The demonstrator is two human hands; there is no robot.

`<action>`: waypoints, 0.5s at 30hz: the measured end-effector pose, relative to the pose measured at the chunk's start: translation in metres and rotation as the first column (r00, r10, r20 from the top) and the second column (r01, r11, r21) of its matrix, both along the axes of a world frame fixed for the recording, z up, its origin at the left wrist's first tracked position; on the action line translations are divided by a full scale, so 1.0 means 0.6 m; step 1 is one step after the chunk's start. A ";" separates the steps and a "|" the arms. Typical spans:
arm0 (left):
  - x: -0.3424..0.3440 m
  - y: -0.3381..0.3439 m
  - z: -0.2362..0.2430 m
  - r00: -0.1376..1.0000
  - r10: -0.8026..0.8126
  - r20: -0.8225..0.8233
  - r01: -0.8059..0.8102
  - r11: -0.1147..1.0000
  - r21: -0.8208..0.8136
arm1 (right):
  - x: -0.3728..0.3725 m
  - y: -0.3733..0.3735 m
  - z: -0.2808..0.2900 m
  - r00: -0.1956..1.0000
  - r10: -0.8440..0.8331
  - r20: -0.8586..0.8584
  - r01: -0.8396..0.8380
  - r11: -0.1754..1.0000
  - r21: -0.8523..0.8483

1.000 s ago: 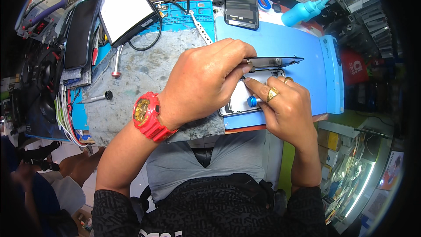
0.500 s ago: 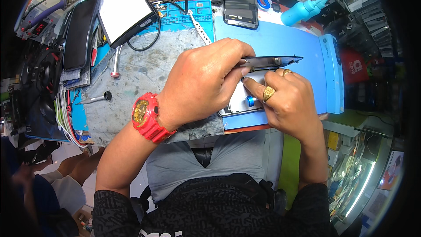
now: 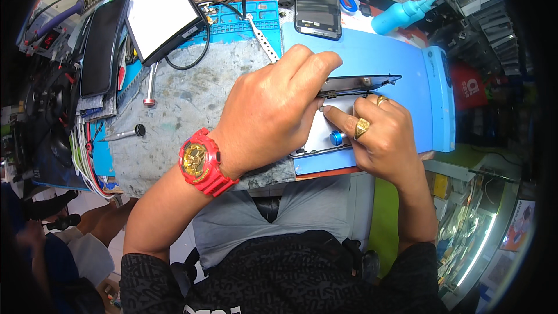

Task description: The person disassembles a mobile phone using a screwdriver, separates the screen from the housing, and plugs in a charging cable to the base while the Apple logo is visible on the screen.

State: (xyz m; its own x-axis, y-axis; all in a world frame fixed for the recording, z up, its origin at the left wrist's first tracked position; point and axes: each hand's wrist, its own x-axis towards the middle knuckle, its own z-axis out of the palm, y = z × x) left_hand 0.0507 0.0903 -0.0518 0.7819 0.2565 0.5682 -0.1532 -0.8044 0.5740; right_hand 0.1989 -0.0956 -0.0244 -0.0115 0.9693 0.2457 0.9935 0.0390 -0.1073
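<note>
On the light-blue rectangular heating pad point(image 3: 401, 64) lies a silver phone body point(image 3: 325, 134), and the thin black screen panel point(image 3: 360, 83) stands lifted on edge just above it. The left hand point(image 3: 273, 116), with a red wristwatch point(image 3: 203, 163), curls closed, pinching the panel's near end. The right hand point(image 3: 383, 134), wearing gold rings, presses its extended forefinger onto the silver body, beside a small blue suction knob point(image 3: 336, 137). Beyond the pad's far edge lies a dark smartphone point(image 3: 317, 3)
</note>
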 end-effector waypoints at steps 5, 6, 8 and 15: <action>0.000 0.001 -0.003 1.000 -0.002 0.015 0.002 1.000 0.006 | -0.002 0.001 0.000 1.000 -0.012 -0.009 0.012 1.000 0.000; 0.000 0.002 -0.003 1.000 -0.004 0.016 0.004 1.000 0.009 | -0.002 0.002 0.001 1.000 -0.009 -0.014 0.009 1.000 0.005; 0.000 0.002 -0.001 1.000 -0.006 0.010 0.006 1.000 0.008 | 0.000 0.004 0.000 1.000 0.000 -0.025 0.001 1.000 0.017; -0.003 0.010 0.001 0.999 -0.043 0.024 0.043 0.999 -0.015 | 0.009 0.014 0.007 0.997 0.032 -0.075 -0.034 0.999 -0.025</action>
